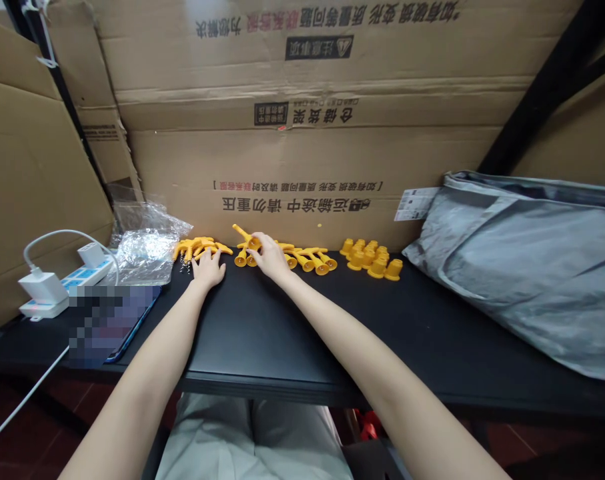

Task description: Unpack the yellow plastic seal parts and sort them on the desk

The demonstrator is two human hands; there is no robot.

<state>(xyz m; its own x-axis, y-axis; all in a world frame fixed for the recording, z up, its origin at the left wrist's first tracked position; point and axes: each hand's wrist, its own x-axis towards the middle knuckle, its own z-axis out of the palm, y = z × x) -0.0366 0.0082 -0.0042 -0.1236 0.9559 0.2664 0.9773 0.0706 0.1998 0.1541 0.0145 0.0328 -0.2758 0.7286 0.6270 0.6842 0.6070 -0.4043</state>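
My right hand (271, 257) pinches a yellow funnel-shaped piece with a thin stem (253, 242), its stem pointing up to the left, raised a little over the table. Below and beside it lies a row of similar yellow funnel-ended pieces (307, 265). My left hand (209, 269) reaches onto a pile of yellow curved handles (195, 247), its fingers spread; whether it grips one is hard to see, but none is lifted. Thin metal spirals (185, 264) show at that pile's left side. Several yellow flanged cups (377, 265) stand grouped to the right.
A grey bag (522, 267) fills the right side of the black table (262, 333). On the left are crumpled clear plastic (149, 250), a power strip (89, 272) with chargers and a white cable, and a blurred-out phone-like device (132, 337). Cardboard (302, 153) stands behind.
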